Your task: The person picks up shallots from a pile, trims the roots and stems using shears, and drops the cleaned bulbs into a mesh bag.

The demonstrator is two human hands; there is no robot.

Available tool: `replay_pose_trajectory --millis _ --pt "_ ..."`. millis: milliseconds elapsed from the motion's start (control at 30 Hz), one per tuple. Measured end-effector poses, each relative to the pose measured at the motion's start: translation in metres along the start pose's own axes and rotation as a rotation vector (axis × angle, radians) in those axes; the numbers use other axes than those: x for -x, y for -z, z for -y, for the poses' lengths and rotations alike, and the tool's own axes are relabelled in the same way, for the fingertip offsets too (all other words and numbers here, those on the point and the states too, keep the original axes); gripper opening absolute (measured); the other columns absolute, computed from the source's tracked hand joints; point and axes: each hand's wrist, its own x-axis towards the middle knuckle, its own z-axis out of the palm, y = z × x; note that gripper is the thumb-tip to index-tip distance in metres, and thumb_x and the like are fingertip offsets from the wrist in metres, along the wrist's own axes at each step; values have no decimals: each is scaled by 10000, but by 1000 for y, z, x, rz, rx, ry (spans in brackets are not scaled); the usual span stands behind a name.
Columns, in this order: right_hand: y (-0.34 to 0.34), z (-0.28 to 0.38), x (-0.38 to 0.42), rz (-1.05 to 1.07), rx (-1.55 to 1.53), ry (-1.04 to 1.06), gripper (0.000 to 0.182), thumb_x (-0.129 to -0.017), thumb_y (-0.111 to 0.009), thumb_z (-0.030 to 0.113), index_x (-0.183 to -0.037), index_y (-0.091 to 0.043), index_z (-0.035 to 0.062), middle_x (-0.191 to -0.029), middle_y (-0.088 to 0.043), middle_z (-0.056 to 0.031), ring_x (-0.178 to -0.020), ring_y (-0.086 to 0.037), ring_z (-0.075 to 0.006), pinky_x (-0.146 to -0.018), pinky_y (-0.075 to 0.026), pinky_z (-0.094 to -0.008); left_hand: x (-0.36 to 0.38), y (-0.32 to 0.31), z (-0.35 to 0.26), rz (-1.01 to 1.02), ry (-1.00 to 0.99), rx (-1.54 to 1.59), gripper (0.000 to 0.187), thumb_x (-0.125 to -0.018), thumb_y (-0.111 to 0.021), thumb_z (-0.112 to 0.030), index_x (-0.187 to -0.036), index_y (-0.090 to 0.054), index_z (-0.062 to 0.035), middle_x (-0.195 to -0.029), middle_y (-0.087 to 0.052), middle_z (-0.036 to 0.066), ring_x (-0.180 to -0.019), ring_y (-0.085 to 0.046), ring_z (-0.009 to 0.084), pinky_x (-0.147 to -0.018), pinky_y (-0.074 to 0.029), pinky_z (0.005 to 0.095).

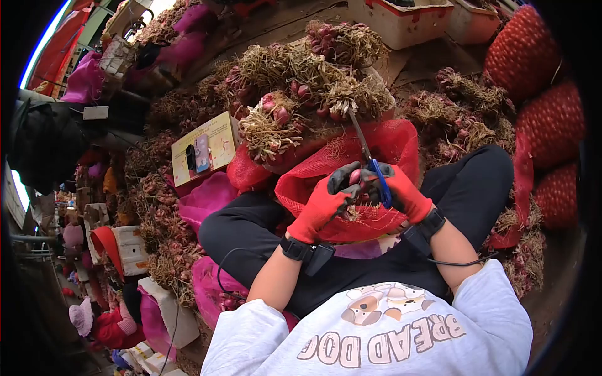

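My left hand (324,203), in a red and black work glove, is closed around a small red shallot (355,177) above the red mesh bag (401,135) open between my legs. Dry roots or stalks hang below its fingers. My right hand (402,193), gloved alike, grips a pair of scissors (380,182) by the blue handles. The long metal blades point away from me, toward the heap, beside the shallot. Just beyond the bag lies a heap of bundled shallots (295,78) with dry, straw-coloured stalks.
More shallot bundles (454,119) lie to the right, beside stacked full red mesh sacks (552,119). White foam boxes (407,25) stand at the back. A phone (201,153) rests on a yellow box (219,135) to the left. Another person (116,323) sits far left.
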Motion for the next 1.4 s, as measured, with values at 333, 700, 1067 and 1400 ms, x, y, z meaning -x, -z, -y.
replay_pose_trajectory --millis 333,700,1067,1400 --pt "8 -17 -5 -25 -496 48 331 -908 -565 242 -1178 -508 61 -918 -621 -49 -703 -596 -94 -602 -500 -219 -7 1 8 -78 -5 106 390 -817 -568 59 -1203 -543 10 -1040 -627 42 -893 -601 102 -794 -493 232" --pt "13 -23 -3 31 -367 3 595 -882 -617 302 -1352 -397 11 -858 -573 14 -615 -536 -70 -559 -461 -205 -7 3 17 -156 16 183 132 -893 -585 -64 -1011 -632 -29 -884 -628 -22 -768 -556 41 -649 -443 196" --pt "0 -23 -4 -90 -21 148 391 -855 -657 159 -1190 -533 1 -1001 -624 -46 -799 -610 -112 -674 -524 -268 -8 6 25 -236 -7 10 64 -878 -604 -89 -866 -608 -26 -799 -594 -39 -703 -520 47 -619 -429 221" --pt "0 -2 6 19 -119 116 337 -900 -602 263 -1126 -565 15 -881 -633 -74 -508 -555 -123 -459 -446 -240 -8 6 36 -221 61 -725 284 -751 -704 -186 -975 -625 -31 -911 -652 166 -865 -639 314 -775 -487 385"
